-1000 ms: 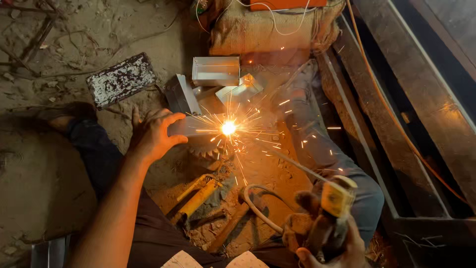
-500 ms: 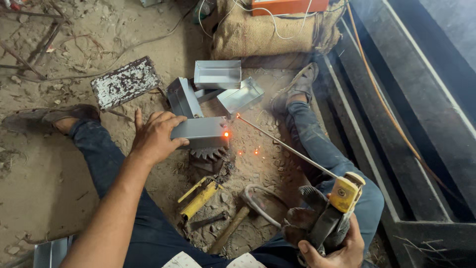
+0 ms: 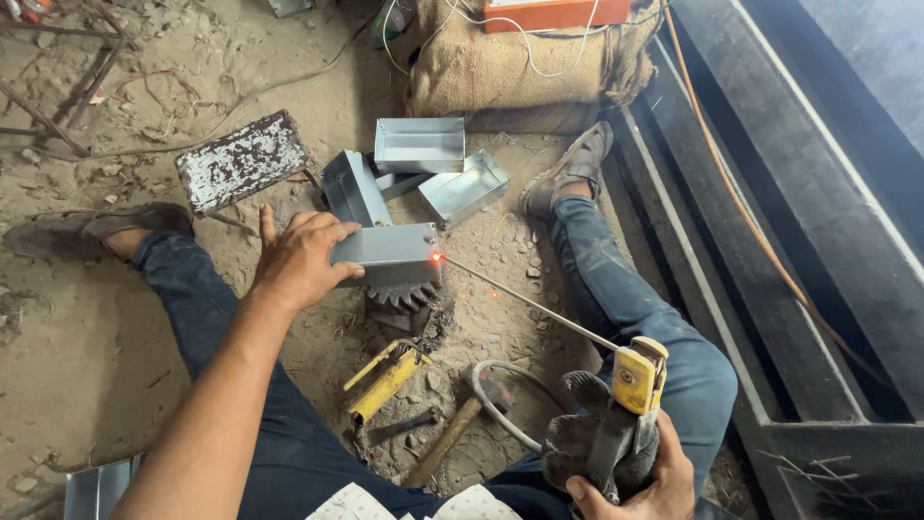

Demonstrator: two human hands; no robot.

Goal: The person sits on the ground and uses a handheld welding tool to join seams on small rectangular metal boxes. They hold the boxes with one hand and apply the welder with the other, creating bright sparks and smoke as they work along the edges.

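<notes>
1. Dirt floor [image 3: 87, 366] strewn with stones and scraps, dark steel channels [image 3: 770, 241] along the right.
2. Left hand [image 3: 300, 258] stretched forward, palm down, fingers spread over the grey metal box [image 3: 390, 256], pressing it onto a toothed gear [image 3: 404, 294].
3. Right hand [image 3: 635, 481] low and near the body, fist clamped around the yellow-tipped electrode holder [image 3: 630, 404]; thin welding rod [image 3: 525, 300] slanting up-left, its glowing tip touching the box's right corner.
4. Hands well apart.
5. Beyond the box: three more open grey boxes [image 3: 419, 144], a rusty white-flecked plate [image 3: 241, 162], a burlap sack [image 3: 520, 67] under an orange case [image 3: 553, 12].
6. Below: yellow tool [image 3: 385, 380], hammer [image 3: 457, 429].
7. Against a second ago: big spark burst gone, only a small red glow left.
</notes>
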